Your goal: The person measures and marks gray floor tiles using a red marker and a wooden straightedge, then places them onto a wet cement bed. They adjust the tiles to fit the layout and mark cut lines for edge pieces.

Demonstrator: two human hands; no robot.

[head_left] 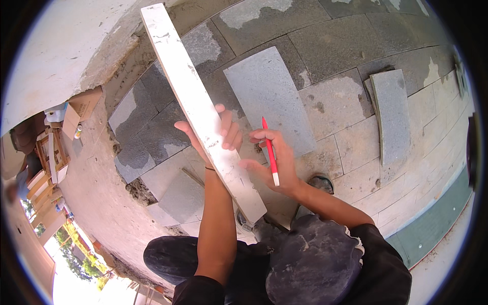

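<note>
1. Bare concrete (96, 165) edges our grey paving (328, 53) at nine o'clock.
2. Our left hand (231, 133) cradles the white board (189, 91) centrally, probably for balance, thumb and fingers wide around it; it slants toward eleven.
3. Our right hand (285, 165), fingers narrowly curled, holds a red pen (270, 150) aimed at twelve, perhaps for readiness.

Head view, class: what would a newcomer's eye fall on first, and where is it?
First, the long white board, slanting from the upper left to the lower middle, held in the left hand. Next, the bright red pen in the right hand, just right of the board's lower part. Beyond, a pale grey slab lies on the paving.
</note>
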